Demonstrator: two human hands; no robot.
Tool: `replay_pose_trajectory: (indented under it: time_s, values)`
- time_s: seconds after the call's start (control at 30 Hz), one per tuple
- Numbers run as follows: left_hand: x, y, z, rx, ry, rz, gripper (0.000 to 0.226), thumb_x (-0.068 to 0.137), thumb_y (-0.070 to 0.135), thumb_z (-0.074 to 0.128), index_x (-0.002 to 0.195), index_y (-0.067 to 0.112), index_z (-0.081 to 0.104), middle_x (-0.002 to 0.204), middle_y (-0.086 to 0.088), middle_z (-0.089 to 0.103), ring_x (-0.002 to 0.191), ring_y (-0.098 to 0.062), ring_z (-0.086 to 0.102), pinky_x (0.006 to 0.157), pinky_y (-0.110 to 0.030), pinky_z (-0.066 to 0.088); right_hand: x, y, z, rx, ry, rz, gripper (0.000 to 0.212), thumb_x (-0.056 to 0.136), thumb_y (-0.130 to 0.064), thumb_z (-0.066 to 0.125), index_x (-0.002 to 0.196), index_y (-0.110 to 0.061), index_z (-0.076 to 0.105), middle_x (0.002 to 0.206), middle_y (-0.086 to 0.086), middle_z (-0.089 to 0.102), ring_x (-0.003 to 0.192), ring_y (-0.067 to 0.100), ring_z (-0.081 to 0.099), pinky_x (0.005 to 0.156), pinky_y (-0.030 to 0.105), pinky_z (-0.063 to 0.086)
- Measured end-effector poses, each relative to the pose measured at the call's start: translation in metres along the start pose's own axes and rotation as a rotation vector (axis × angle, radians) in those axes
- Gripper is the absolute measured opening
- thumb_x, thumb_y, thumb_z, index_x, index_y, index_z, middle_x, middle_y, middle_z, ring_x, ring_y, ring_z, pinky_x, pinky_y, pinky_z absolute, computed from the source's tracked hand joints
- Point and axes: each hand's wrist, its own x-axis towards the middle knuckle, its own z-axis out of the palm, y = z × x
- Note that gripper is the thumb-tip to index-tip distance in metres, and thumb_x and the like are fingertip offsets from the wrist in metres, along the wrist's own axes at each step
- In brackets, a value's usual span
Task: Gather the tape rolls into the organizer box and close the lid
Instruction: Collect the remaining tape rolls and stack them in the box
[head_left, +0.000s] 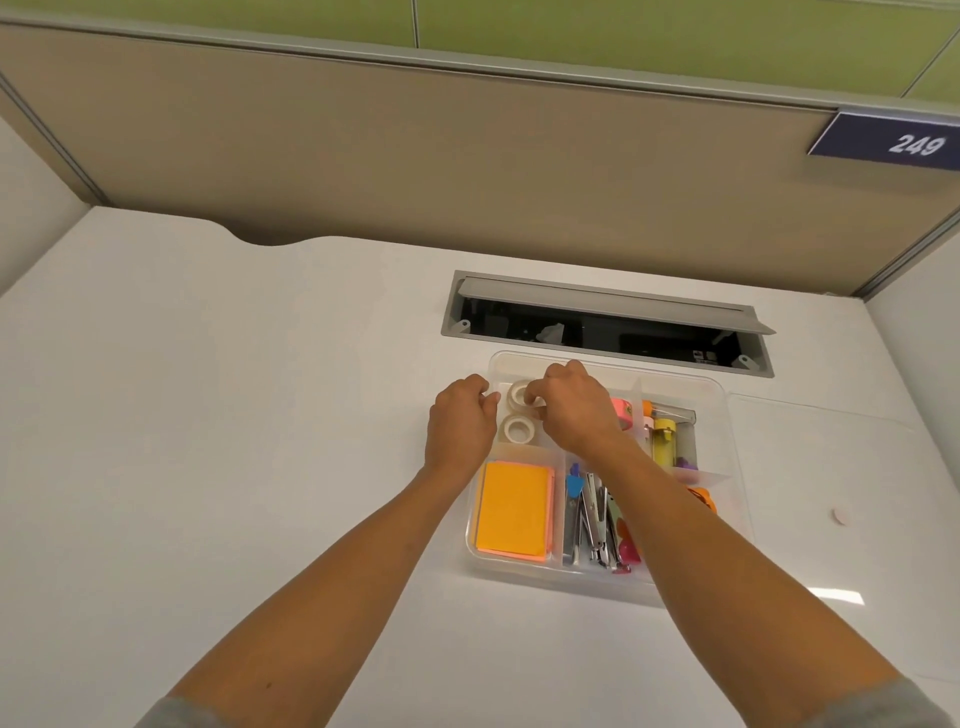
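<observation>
A clear plastic organizer box (727, 415) lies open on the white desk. Two white tape rolls sit in its far left compartment: the far tape roll (518, 393) and the near tape roll (517, 429). My right hand (576, 410) hovers over that compartment, fingers curled on the far roll's right side. At the box's left rim, my left hand (460, 421) has its fingers curled and touches the rim beside the rolls. The clear lid (831, 493) lies flat on the desk to the right of the box.
Orange sticky notes (514, 512), staplers and clips (597, 519), and a yellow tube (664, 441) fill other compartments. An open cable hatch (608, 322) lies just behind the box. A small white disc (840, 515) rests on the lid area. A partition wall stands behind.
</observation>
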Motion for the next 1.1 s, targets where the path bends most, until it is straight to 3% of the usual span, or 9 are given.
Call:
replay_pose_trajectory:
  time_s: [0.53, 0.93, 1.1]
  values:
    - [-0.001, -0.002, 0.004, 0.004, -0.002, 0.007, 0.026, 0.096, 0.027, 0.052, 0.112, 0.01, 0.063, 0.113, -0.009, 0.067, 0.097, -0.023, 0.064, 0.088, -0.029, 0.05, 0.005, -0.003, 0.0, -0.137, -0.048, -0.076, 0.029, 0.087, -0.031, 0.065, 0.115, -0.021, 0.067, 0.109, 0.006, 0.06, 0.103, 0.023, 0.047, 0.088, 0.034, 0.044]
    - [-0.001, -0.003, 0.005, 0.001, 0.0, 0.007, 0.024, 0.096, 0.026, 0.052, 0.108, 0.009, 0.064, 0.11, -0.01, 0.068, 0.094, -0.023, 0.064, 0.083, -0.024, 0.046, 0.01, -0.005, 0.003, -0.092, -0.061, -0.068, 0.033, 0.087, -0.032, 0.066, 0.119, -0.022, 0.064, 0.114, 0.007, 0.06, 0.102, 0.023, 0.051, 0.088, 0.033, 0.043]
    - [0.0, -0.004, 0.005, 0.002, -0.001, 0.009, 0.023, 0.096, 0.027, 0.052, 0.104, 0.009, 0.064, 0.107, -0.01, 0.068, 0.091, -0.022, 0.064, 0.084, -0.028, 0.05, 0.012, -0.005, 0.004, -0.063, -0.078, -0.06, 0.036, 0.087, -0.032, 0.066, 0.121, -0.022, 0.063, 0.115, 0.007, 0.06, 0.102, 0.023, 0.051, 0.087, 0.033, 0.043]
